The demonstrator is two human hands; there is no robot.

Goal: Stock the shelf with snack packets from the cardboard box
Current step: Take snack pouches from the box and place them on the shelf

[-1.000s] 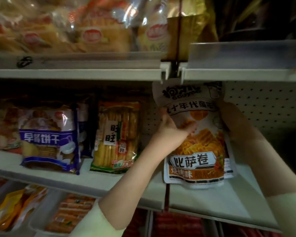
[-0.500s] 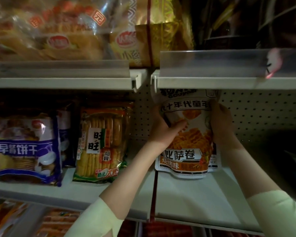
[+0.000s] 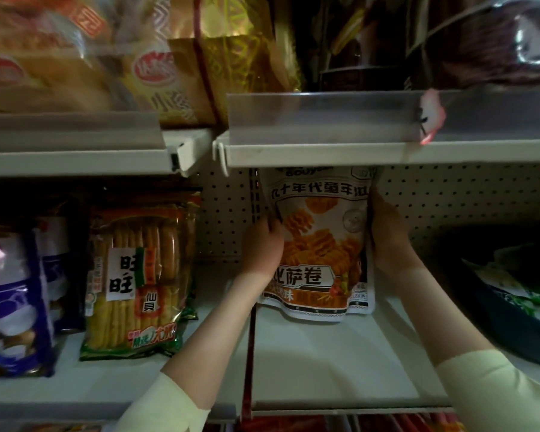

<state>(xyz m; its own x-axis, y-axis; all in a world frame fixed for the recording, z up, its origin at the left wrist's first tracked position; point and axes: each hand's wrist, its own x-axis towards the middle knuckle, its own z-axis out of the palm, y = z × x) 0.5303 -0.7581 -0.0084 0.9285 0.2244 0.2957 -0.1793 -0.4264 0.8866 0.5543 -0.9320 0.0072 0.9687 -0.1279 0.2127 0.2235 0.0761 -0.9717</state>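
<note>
We hold the white-and-orange plastic snack packet (image 3: 321, 244) upright, deep on the pale metal shelf (image 3: 325, 363), close to the perforated back panel (image 3: 449, 198), likely so its label faces out. Our left hand (image 3: 262, 247) and right hand (image 3: 387, 241) each grip one side edge, forearms reaching up and forward.

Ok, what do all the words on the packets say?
"九十年代童年": top of the held snack packet.
"萨卷", then "味": lower on it; the left hand covers the signs before them.
"188克", faint: its bottom right corner.
"旺旺", "仙貝": rice cracker pack.
Too blurred to read: red logos on the upper-shelf bags, the blue packet.
</note>
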